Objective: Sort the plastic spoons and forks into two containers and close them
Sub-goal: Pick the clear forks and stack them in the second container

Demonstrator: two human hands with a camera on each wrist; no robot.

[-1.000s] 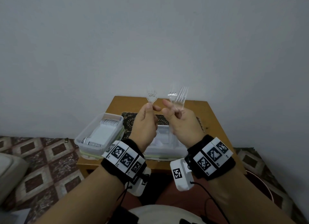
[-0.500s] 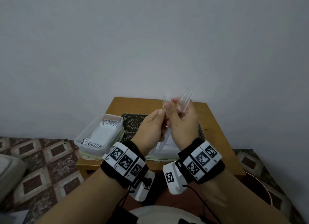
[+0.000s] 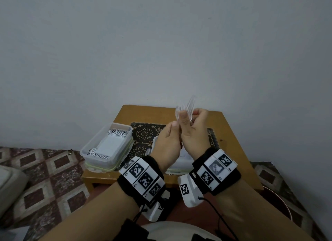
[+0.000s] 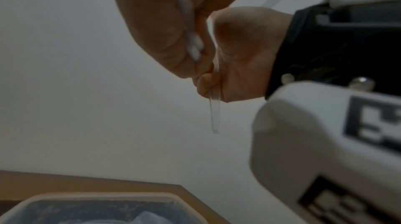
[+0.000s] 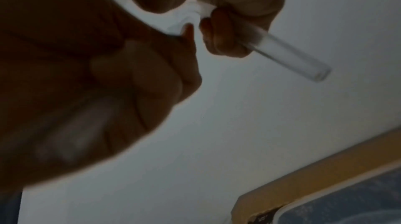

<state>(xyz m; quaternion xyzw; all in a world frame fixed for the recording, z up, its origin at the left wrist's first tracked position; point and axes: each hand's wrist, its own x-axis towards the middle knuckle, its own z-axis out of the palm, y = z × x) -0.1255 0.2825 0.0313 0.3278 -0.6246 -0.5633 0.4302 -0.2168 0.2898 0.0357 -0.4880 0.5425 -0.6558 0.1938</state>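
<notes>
Both hands are raised above the table, close together. My right hand (image 3: 190, 116) grips a small bunch of clear plastic forks (image 3: 189, 104), tines up; a clear fork handle (image 5: 290, 52) sticks out below its fingers. My left hand (image 3: 174, 126) pinches another clear fork (image 3: 177, 113) and holds it against that bunch. In the left wrist view the left hand (image 4: 169, 30) holds a blurred clear fork handle (image 4: 188, 27). At the table's left stands an open clear container (image 3: 86, 151) with stacked white spoons (image 3: 116, 133). A second container (image 3: 156, 142) lies below the hands, mostly hidden.
The small wooden table (image 3: 231, 133) stands against a plain grey wall and carries a dark lace mat (image 3: 143, 133). The spoon container sits on a green-rimmed lid (image 3: 100, 167). Patterned floor tiles (image 3: 50, 169) lie to the left.
The left hand has carried its fork rightward until it meets the bunch in the right hand. Both hands now stand close together and slightly further right.
</notes>
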